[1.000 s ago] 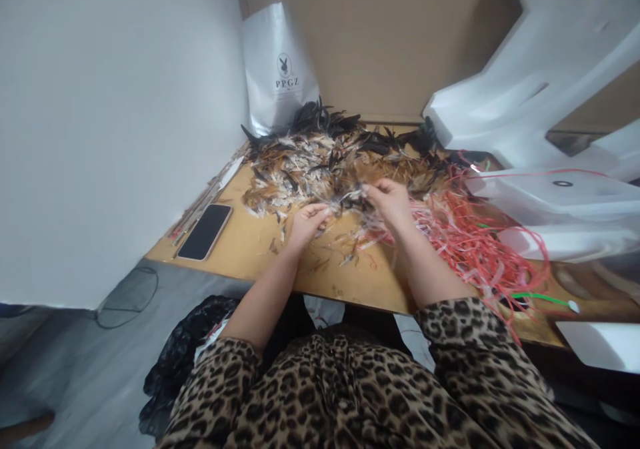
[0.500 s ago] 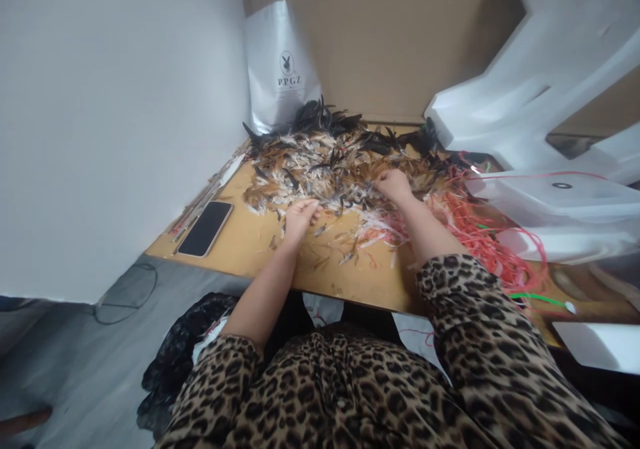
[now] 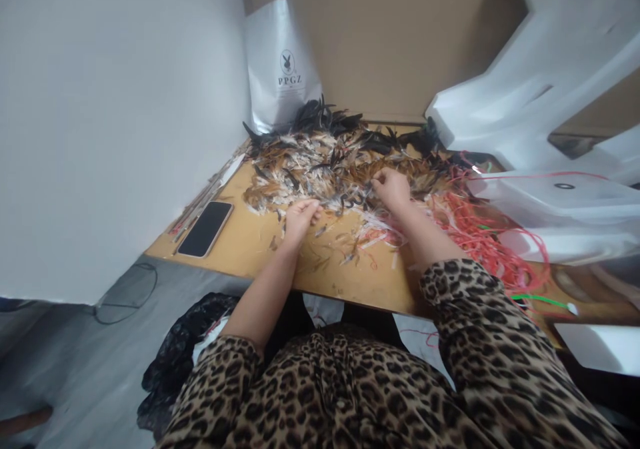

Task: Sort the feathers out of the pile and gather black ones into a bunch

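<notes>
Two leopard-print sleeves (image 3: pixel 465 292) are reaching in over the front edge of the tabletop (image 3: pixel 255 242). Black plastic bag (image 3: pixel 183 355) is lying on the floor (image 3: pixel 105 375), just beyond the L sleeve & below that edge. Nr the front L corner, a dark-screened phone (image 3: pixel 205 229) is lying flat. Twd the R end of the front edge, a green strip (image 3: pixel 543 299) w/ a whitish tip is lying beside a big tangle of red strands (image 3: pixel 473 235). Loose feather bits (image 3: pixel 346 247) are lying scattered btwn the front edge & the hands.

L hand (image 3: pixel 302 219) is bending its fingers, tips close together, at the near fringe of the feather pile (image 3: pixel 305 162). R hand (image 3: pixel 393 190) is sitting a bit farther back, over the pile's R part, thumb & fingers also drawn in. Can't tell if either grip is pinching anything; too small/blurry. Feather pile itself is covering mid tabletop & spreading to the back edge: brown & white nearer, black at rear.

Thin sticks (image 3: pixel 197 205) are running along the L edge. White moulded pieces (image 3: pixel 530 199) are standing at the R side. At the back L corner, a white PPGZ bag (image 3: pixel 277 42) is standing upright behind the black feathers.
</notes>
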A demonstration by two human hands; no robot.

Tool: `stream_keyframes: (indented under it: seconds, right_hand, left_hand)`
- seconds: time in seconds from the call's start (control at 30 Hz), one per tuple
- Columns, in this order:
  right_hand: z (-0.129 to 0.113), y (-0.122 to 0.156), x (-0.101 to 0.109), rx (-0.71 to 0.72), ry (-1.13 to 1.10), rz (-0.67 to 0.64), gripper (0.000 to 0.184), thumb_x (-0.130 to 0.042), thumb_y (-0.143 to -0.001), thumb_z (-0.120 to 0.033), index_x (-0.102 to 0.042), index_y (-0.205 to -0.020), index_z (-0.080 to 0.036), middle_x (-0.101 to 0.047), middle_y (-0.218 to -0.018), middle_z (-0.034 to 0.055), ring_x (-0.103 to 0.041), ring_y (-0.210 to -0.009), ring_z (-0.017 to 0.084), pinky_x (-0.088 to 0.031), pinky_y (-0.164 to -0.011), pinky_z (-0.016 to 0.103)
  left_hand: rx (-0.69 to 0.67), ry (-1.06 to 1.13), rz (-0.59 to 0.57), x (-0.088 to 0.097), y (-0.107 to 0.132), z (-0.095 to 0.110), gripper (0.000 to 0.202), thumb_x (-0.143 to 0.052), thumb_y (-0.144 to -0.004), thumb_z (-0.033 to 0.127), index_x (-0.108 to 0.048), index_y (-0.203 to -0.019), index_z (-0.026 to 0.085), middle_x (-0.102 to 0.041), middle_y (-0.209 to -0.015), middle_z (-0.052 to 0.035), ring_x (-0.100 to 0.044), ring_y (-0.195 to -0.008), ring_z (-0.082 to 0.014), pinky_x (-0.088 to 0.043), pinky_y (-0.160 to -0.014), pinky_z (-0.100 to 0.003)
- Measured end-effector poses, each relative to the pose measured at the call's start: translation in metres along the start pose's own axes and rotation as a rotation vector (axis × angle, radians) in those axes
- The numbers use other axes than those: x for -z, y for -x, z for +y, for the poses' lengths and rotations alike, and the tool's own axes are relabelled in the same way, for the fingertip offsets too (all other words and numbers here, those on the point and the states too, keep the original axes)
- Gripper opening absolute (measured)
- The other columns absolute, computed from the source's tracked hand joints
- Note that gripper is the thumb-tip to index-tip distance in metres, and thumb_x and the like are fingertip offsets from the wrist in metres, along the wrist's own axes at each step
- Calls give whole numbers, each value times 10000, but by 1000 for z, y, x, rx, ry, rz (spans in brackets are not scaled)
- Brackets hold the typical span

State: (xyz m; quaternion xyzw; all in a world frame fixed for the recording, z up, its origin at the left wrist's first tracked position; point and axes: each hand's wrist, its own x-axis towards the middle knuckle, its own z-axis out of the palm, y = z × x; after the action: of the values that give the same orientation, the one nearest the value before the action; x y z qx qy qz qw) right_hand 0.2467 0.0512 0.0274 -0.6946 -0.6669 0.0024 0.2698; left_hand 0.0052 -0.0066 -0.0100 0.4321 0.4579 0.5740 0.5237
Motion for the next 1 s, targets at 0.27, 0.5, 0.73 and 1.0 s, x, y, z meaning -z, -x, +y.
stream_keyframes:
  seconds: [0.27,0.5,0.73,1.0]
  right_hand:
    - [-26,15,24,478,254,-108,298,-396,-841,-282,-590,-1054,-207,-585,-999,93,-558,-874,203,-365,-646,268]
    - [-48,4,1,651,558,-416,324,-378,-811,-147,-612,-1036,-156,-594,-977,159,-598,-861,250,-392,-639,294]
    - [-63,-13,0,479,436,-386,276,-430,-802,-190,-679,-897,-123,-632,-980,174,-606,-892,239,-419,-698,288]
    - [-74,-5,-5,192,-99,-527,291,-545,-714,-350,-700,-822,-128,-666,-719,44,-586,-662,131,-403,-602,199]
  left_hand:
    - [-7,0,-4,0,0,0,264,-661,-655,364,-634,-766,126,-649,-704,-44,-519,-497,-64,-385,-448,-186]
    - [-13,11,37,2,-1,1,250,-657,-657,353,-634,-743,120,-634,-658,-38,-510,-480,-63,-379,-436,-182]
    - [-41,6,43,5,-5,-2,252,-648,-663,372,-631,-709,125,-627,-643,-34,-514,-484,-67,-373,-429,-179]
    - [-35,24,63,7,-7,-3,265,-651,-656,376,-630,-751,130,-643,-672,-38,-515,-479,-65,-365,-429,-180]
